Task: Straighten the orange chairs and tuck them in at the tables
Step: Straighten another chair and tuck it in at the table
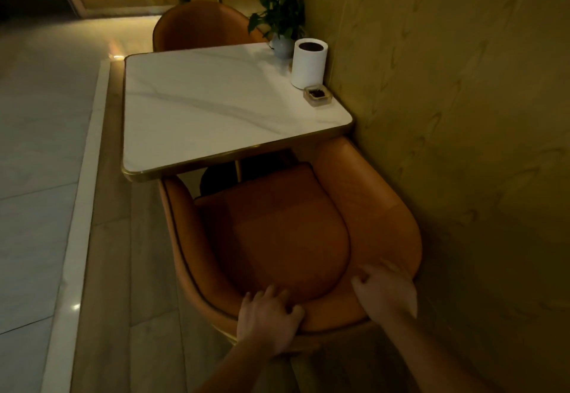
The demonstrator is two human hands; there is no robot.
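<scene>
Counter: white marble top, gold edge, against yellow wall.
Floor: pale glossy tiles.
Near orange chair: front under counter.
Left hand, right hand: fingers curled over its backrest.

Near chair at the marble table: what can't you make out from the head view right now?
- Near chair legs: hidden under its own seat and both hands, left hand, right hand.
- Its front edge: hidden beneath the table.
- Far chair seat: hidden behind the table.
- Contents of the small tray: too small and dim.
</scene>
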